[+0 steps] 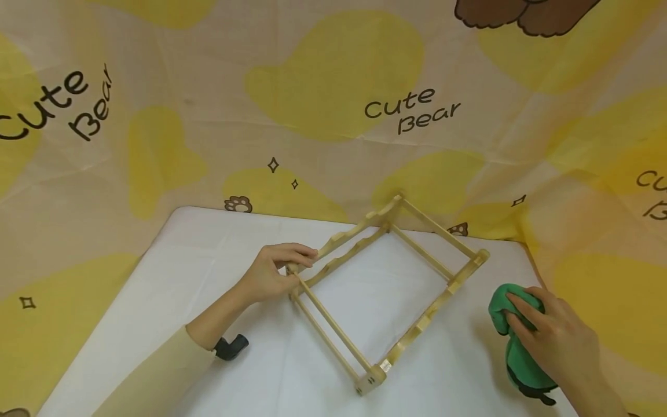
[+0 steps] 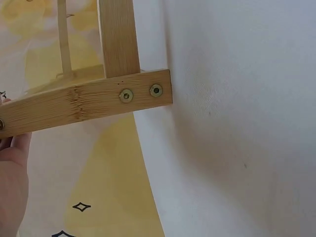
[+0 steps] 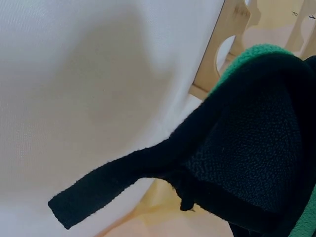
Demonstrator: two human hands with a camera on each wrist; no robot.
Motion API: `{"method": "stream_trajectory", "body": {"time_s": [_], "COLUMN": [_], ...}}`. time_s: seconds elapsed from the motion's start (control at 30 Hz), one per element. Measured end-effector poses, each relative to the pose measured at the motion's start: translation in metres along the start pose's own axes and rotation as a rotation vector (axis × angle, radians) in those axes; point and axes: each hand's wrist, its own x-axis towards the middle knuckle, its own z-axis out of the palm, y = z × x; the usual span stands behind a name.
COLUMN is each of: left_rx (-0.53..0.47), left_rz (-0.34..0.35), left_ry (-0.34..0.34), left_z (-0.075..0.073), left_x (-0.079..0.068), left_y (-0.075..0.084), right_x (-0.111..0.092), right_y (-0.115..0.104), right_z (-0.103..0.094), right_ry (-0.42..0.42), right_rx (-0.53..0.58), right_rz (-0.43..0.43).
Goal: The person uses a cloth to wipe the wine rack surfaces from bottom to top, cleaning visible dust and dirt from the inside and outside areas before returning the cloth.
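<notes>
A light wooden rack (image 1: 424,321) with scalloped side rails and thin crossbars stands at an angle on the white table. My left hand (image 1: 268,272) grips its left corner, thumb on the near side and fingers over the top. Two metal bolts show on the rack's post (image 2: 98,101) in the left wrist view, the fingers partly hidden behind it. To the right of the rack, apart from it, my right hand (image 1: 563,330) holds a bunched green fuzzy cloth (image 1: 526,362) with black trim. Its dark inner side and hanging black strap (image 3: 98,195) fill the right wrist view.
The white tabletop (image 1: 208,249) ends at a fabric backdrop (image 1: 333,75) with yellow patches and "Cute Bear" lettering, close behind the rack's far corner. A black curved piece (image 1: 233,347) shows beside my left wrist.
</notes>
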Motion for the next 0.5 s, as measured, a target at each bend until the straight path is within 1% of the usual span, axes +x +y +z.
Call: {"method": "stream_trajectory", "body": {"time_s": [0.17,0.37,0.5], "left_rx": [0.014,0.047,0.087], "left_rz": [-0.004,-0.011,-0.02], "left_ry": [0.045,0.144,0.201], "left_z": [-0.002,-0.008,-0.013], "left_x": [0.003,0.007,0.009], "left_y": [-0.005,-0.013,-0.019], "right_x": [-0.001,-0.002,-0.003], "right_y": [0.0,0.0,0.0], "right_z": [0.001,0.001,0.001], "right_ry": [-0.002,-0.031,-0.036], "right_rx": [0.006,0.011,0.014], "right_rz": [0.012,0.022,0.02]}}
